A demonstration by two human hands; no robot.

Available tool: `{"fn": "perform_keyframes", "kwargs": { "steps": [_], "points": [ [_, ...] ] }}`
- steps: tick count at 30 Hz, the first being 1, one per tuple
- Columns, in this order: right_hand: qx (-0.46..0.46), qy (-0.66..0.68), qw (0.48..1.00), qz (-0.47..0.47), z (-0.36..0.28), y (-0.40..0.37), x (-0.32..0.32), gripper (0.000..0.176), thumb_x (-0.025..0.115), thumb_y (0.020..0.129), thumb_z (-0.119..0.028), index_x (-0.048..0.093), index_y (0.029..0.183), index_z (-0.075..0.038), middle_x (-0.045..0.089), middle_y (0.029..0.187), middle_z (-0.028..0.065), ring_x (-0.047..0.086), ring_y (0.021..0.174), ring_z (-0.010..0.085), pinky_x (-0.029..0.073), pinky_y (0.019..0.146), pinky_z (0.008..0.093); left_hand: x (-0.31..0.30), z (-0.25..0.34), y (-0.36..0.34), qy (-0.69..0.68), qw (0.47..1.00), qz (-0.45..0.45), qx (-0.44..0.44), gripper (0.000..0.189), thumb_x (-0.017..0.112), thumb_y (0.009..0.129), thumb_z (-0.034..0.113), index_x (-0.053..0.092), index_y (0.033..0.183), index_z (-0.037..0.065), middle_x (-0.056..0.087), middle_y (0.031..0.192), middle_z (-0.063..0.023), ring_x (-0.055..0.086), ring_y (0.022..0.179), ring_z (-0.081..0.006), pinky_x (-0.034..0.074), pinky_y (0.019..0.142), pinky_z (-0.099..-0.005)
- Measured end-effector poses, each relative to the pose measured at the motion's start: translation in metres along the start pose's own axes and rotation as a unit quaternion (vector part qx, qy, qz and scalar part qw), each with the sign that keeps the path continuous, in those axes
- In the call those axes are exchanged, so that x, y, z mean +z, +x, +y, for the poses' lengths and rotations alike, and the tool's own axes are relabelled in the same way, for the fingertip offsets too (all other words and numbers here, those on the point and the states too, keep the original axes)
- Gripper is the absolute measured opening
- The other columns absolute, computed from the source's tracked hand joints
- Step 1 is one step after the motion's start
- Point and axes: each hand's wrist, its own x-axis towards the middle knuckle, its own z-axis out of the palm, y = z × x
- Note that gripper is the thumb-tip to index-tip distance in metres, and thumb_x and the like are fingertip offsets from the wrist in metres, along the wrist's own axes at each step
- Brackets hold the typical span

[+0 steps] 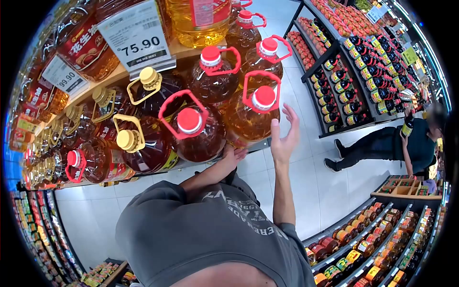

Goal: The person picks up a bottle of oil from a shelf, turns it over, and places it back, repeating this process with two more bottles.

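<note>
A large bottle of golden oil with a red cap and red loop handle stands at the right front corner of the shelf display. My right hand is beside it, fingers spread and thumb apart, with nothing in them. Low on the bottle's near side is my left hand, its fingers stretched along the base and partly hidden. Left of that bottle is a darker oil bottle with a red cap, above my left forearm. Another red-capped bottle stands behind them.
Yellow-capped oil bottles fill the display to the left, under price tags. A person in dark clothes holds a bottle in the aisle at right. Shelves of sauce bottles stand beyond; more bottle racks are lower right.
</note>
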Motion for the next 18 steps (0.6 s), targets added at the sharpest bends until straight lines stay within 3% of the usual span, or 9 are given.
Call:
{"fn": "perform_keyframes", "kwargs": {
  "steps": [5,8,12,16,18],
  "points": [
    [-0.049,0.046,0.993,-0.101,0.013,0.04,0.012,0.065,0.071,0.078,-0.015,0.043,0.134,0.004,0.056,0.123,0.0203,0.053,0.116,0.0317,0.037,0.103,0.0411,-0.003,-0.003,0.022,-0.045,0.998,0.042,-0.025,0.06,0.036,0.094,0.056,0.052,0.11,0.0,0.06,0.105,-0.0181,0.061,0.092,-0.0314,0.05,0.08,-0.0425],
    [-0.012,0.205,0.956,-0.211,0.022,0.056,0.016,0.085,0.079,0.071,-0.021,0.036,0.141,0.002,0.054,0.13,0.021,0.053,0.117,0.0328,0.037,0.103,0.0419,0.002,0.004,0.02,-0.064,0.995,0.065,-0.047,0.055,0.039,0.094,0.053,0.055,0.104,0.001,0.061,0.101,-0.0169,0.059,0.087,-0.0292,0.05,0.079,-0.0419],
    [-0.073,0.132,0.935,-0.322,0.021,0.08,0.017,0.098,0.085,0.063,-0.03,0.035,0.143,-0.002,0.061,0.123,0.0149,0.056,0.115,0.0328,0.036,0.103,0.0422,0.001,0.0,0.019,-0.074,0.991,0.093,-0.062,0.05,0.044,0.092,0.051,0.057,0.102,0.003,0.061,0.093,-0.0129,0.058,0.085,-0.0268,0.049,0.079,-0.0417],
    [-0.115,0.167,0.892,-0.403,0.027,0.103,0.022,0.094,0.087,0.061,-0.027,0.04,0.14,-0.003,0.058,0.127,0.0178,0.056,0.117,0.0282,0.041,0.101,0.0393,0.008,-0.012,0.018,-0.105,0.989,0.107,0.003,0.046,0.046,0.091,0.049,0.059,0.099,0.007,0.06,0.09,-0.0092,0.057,0.08,-0.0255,0.049,0.08,-0.0414],
    [-0.152,0.16,0.875,-0.432,0.034,0.109,0.026,0.081,0.087,0.06,-0.035,0.053,0.127,-0.003,0.062,0.119,0.016,0.057,0.112,0.0338,0.041,0.1,0.0429,0.022,-0.016,0.006,-0.126,0.982,0.136,0.047,0.04,0.038,0.095,0.044,0.058,0.09,0.009,0.06,0.072,-0.006,0.057,0.064,-0.0205,0.052,0.068,-0.0386]
  ]
}}
